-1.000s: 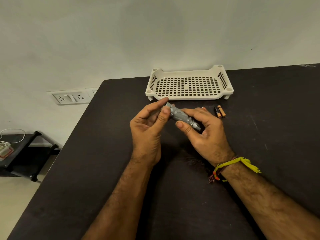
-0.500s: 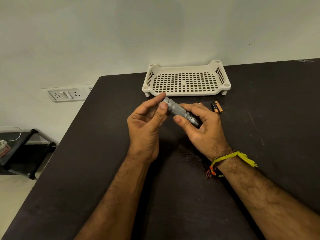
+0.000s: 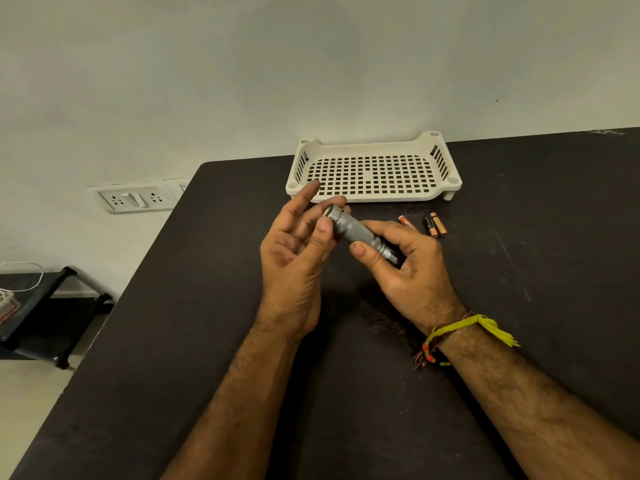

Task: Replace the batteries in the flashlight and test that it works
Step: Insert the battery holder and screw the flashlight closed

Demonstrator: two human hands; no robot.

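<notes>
A small grey metal flashlight [image 3: 356,232] is held above the black table [image 3: 207,306], tilted with its head end up and to the left. My right hand [image 3: 405,268] grips its lower, tail half between thumb and fingers. My left hand [image 3: 298,247] touches the head end with thumb and middle fingers, its index finger lifted straight. Two black-and-copper batteries [image 3: 435,224] lie side by side on the table just right of my right hand. An orange-and-white battery [image 3: 406,222] lies to their left, partly hidden by my fingers.
A cream perforated plastic tray [image 3: 374,194] stands at the table's back edge, just beyond my hands. The table's left edge drops off to a floor with a low black stand [image 3: 38,306]. A wall socket plate [image 3: 136,199] sits left of the table.
My left index finger has lifted off the flashlight's head and points up. Both hands with the flashlight stay in about the same place; the camera has tilted a little.
</notes>
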